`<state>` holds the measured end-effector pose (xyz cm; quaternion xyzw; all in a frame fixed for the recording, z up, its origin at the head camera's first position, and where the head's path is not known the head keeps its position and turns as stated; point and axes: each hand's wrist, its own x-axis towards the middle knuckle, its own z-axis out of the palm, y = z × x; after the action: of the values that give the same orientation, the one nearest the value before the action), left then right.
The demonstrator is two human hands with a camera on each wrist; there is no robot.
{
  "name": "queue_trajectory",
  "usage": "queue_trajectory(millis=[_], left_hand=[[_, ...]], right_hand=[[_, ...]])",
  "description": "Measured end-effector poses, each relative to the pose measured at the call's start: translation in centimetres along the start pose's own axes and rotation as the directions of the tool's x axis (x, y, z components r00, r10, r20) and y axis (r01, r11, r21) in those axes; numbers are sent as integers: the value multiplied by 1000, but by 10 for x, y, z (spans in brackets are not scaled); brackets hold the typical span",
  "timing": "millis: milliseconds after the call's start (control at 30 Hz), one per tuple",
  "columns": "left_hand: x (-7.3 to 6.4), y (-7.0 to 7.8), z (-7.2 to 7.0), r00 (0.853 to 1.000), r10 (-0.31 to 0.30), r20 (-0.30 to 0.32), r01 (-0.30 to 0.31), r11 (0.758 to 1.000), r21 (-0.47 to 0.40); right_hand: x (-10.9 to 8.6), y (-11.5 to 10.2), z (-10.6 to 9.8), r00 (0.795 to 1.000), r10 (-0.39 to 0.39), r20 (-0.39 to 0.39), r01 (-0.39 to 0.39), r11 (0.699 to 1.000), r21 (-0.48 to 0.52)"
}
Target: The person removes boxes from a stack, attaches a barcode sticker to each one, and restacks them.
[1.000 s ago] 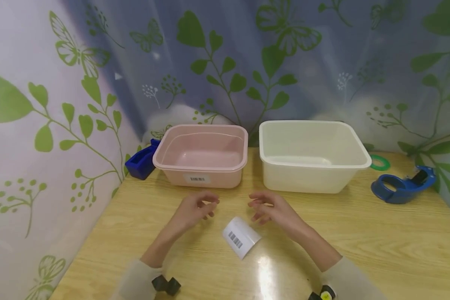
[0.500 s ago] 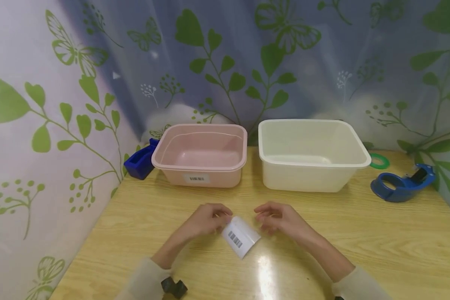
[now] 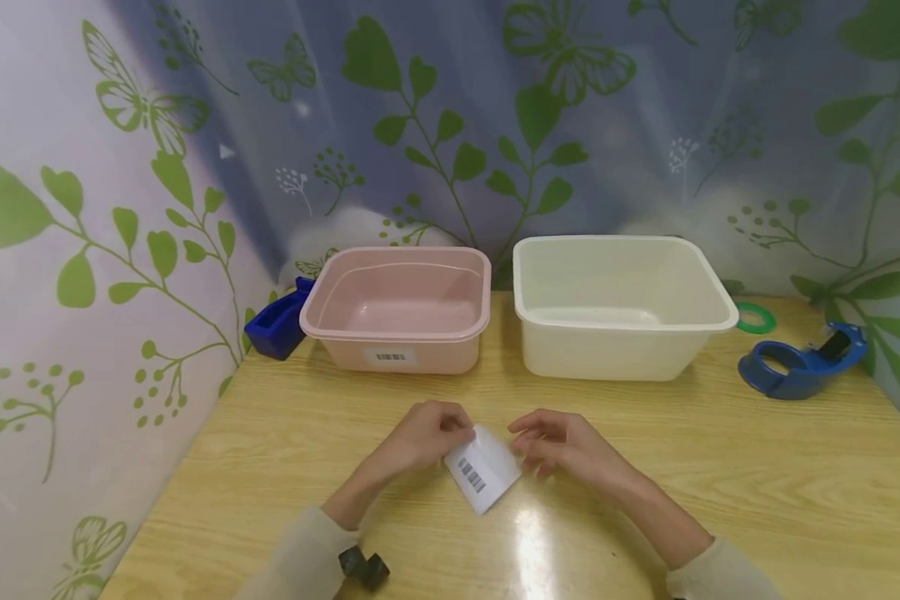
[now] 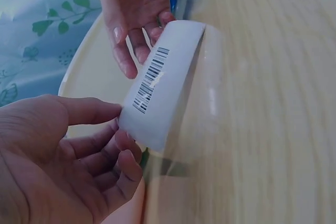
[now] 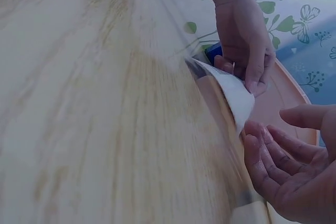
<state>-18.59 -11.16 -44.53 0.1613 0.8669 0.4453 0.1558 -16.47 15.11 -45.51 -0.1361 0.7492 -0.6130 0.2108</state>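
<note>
A white curved barcode label is at the middle of the wooden table, its printed side up. My left hand pinches its upper left corner between thumb and fingertips. In the left wrist view the label bows upward, and one long edge stands off the tabletop. To its right, my right hand has loosely bent fingers and a thumb held apart. The right wrist view puts those fingertips close to the label's edge; whether they touch it I cannot tell.
Behind the hands stand a pink basin with a barcode sticker and a cream basin. A dark blue holder sits at the left. To the right lie a blue tape dispenser and a green tape roll. A patterned curtain hangs behind.
My left hand has moved right to the label and taken its corner in a pinch. My right hand has come slightly nearer the front, beside the label.
</note>
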Motion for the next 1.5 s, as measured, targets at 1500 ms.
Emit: queue_trajectory(millis=[1500], left_hand=[[14, 24, 5, 999, -22, -26, 2, 809, -588]], right_hand=[[-7, -23, 6, 953, -176, -246, 124, 970, -210]])
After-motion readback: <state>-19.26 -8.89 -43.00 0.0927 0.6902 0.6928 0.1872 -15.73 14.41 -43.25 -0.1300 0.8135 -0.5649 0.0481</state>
